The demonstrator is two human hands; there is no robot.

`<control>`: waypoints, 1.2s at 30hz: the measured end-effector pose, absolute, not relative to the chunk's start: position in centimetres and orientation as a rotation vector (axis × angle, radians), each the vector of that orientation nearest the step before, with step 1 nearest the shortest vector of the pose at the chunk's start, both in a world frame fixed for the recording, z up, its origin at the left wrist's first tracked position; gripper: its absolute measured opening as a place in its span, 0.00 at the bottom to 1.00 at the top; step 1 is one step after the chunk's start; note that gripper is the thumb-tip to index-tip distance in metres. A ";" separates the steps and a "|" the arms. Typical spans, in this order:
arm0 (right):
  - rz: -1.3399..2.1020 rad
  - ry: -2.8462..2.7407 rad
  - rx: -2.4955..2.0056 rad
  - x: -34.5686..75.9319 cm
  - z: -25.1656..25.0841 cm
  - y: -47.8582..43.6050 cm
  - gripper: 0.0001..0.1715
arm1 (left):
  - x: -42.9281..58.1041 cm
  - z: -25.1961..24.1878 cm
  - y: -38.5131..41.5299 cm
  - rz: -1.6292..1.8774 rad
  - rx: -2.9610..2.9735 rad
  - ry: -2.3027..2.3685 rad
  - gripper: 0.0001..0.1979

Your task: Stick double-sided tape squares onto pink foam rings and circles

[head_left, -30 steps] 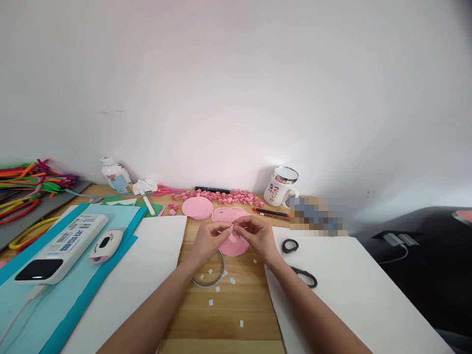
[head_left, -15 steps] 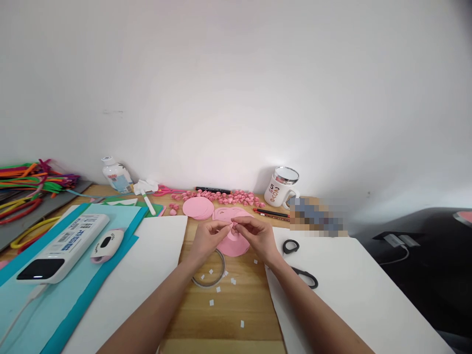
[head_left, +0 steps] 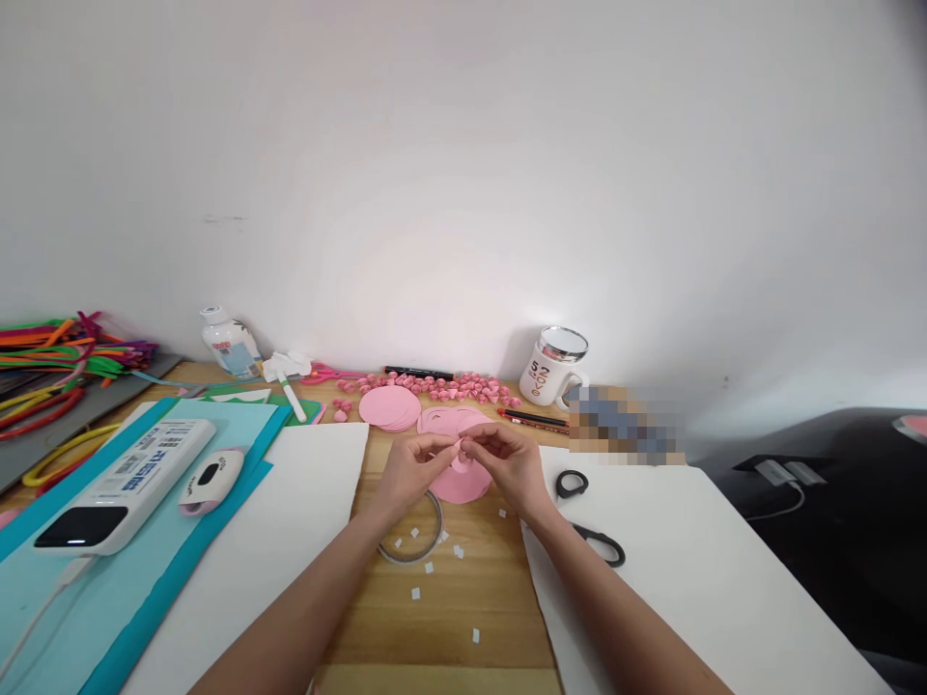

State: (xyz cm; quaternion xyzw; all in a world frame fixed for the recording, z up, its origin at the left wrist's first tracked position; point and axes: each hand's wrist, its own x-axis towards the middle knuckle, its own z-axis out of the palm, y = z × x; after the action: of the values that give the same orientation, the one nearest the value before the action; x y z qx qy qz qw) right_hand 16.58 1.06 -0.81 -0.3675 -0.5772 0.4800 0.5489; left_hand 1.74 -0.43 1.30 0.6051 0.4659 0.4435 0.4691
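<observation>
My left hand (head_left: 414,470) and my right hand (head_left: 511,466) meet at the middle of the table, fingertips pinched together on a pink paper piece (head_left: 461,442). Most of that piece is hidden by the fingers. Below them lies a pink paper disc (head_left: 463,487), partly covered by both hands. Behind it are pink paper cut-outs (head_left: 443,417) and a stack of pink paper circles (head_left: 389,408). Many small rolled pink paper roses (head_left: 470,388) are spread along the wall. A roll of tape (head_left: 438,526) lies under my left wrist.
Small white squares (head_left: 415,594) dot the wooden table. Black-handled scissors (head_left: 572,485) lie on white paper (head_left: 695,550) at the right. A mug (head_left: 554,372), pencils (head_left: 536,418) and a bottle (head_left: 230,343) stand or lie farther back. A white power bank (head_left: 130,492) rests on blue paper at the left.
My fingertips have drawn a little closer together around the pink paper piece, and my right hand's fingers have curled slightly. The things on the table have stayed put.
</observation>
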 end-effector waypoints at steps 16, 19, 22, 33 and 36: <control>1.146 -1.393 -0.853 16.6 -0.9 1.0 0.10 | 1.8 1.2 -0.5 1.090 1.489 1.148 0.10; 1.110 -1.400 -0.840 16.5 -0.9 1.0 0.08 | 1.7 1.4 -0.5 1.094 1.494 1.142 0.09; 1.099 -1.432 -0.833 16.5 -0.9 1.0 0.08 | 1.6 1.4 -0.5 1.118 1.491 1.153 0.09; 1.140 -1.409 -0.860 16.6 -1.2 1.0 0.10 | 1.6 1.1 -0.4 1.107 1.476 1.160 0.11; 1.113 -1.424 -0.846 16.6 -1.2 1.0 0.08 | 1.7 1.1 -0.5 1.118 1.461 1.183 0.11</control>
State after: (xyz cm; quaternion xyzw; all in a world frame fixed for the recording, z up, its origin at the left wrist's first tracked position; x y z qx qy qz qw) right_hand 16.61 1.00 -1.19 -0.3563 -0.5997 0.4685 0.5421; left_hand 1.68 -0.47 1.09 0.5932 0.4806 0.4542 0.4592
